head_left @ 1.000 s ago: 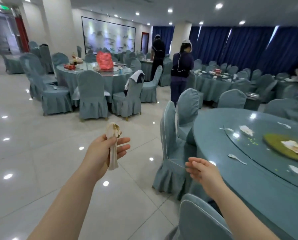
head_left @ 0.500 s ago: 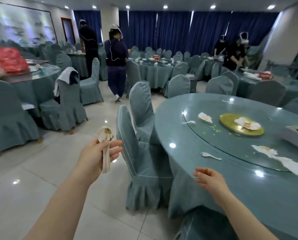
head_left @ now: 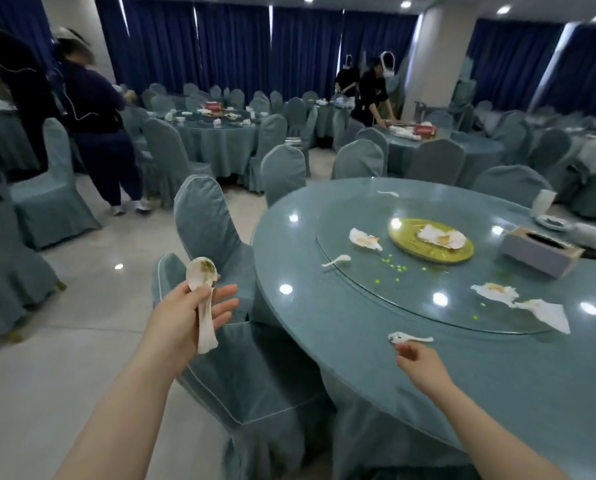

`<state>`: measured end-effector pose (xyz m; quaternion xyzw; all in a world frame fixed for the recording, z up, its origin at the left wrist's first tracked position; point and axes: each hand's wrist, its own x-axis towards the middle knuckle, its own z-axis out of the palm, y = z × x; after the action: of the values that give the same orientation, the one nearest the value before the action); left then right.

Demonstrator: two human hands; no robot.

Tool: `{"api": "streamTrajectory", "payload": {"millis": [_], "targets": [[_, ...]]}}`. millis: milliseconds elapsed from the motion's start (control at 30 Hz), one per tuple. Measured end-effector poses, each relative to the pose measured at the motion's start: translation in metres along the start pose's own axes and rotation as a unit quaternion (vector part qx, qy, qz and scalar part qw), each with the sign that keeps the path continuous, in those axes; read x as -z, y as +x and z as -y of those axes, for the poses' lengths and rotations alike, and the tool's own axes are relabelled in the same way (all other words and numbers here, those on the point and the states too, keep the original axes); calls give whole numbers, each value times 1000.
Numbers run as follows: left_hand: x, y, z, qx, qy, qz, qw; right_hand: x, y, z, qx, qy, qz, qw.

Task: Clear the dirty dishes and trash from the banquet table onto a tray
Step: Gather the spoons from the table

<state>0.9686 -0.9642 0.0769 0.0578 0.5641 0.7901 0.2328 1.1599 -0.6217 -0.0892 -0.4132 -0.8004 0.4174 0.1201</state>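
My left hand (head_left: 189,317) holds a small stack of dirty white soup spoons (head_left: 203,282) upright over a chair, thumb pinching the handles. My right hand (head_left: 416,358) hovers over the near edge of the round banquet table (head_left: 317,317), fingers loosely curled and holding nothing, just short of a white spoon (head_left: 409,338). Another white spoon (head_left: 338,260) lies at the edge of the glass turntable (head_left: 411,299). On the turntable sit a yellow-green plate (head_left: 407,242) with a crumpled napkin, soiled napkins (head_left: 364,239) (head_left: 521,303) and scattered peas.
A tissue box (head_left: 540,249), a white cup (head_left: 546,201) and a small dish (head_left: 553,221) stand at the table's right. Covered chairs (head_left: 255,375) (head_left: 210,216) crowd the table's left side. People work at other tables, one close on the left (head_left: 95,126).
The view swung right and closer to the table. My right hand reached forward over the table edge toward the near spoon. My left hand still holds the spoons.
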Motion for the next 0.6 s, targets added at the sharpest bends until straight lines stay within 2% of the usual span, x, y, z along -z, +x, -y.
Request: {"api": "streamTrajectory", "payload": {"millis": [367,600], "targets": [[-25,167,-4,64,23,100,993,-10,43,-18,-105,-184,-15,977],[-66,263,20,93,38,103,990,-8,113,-46,-81,-339,18,937]]}}
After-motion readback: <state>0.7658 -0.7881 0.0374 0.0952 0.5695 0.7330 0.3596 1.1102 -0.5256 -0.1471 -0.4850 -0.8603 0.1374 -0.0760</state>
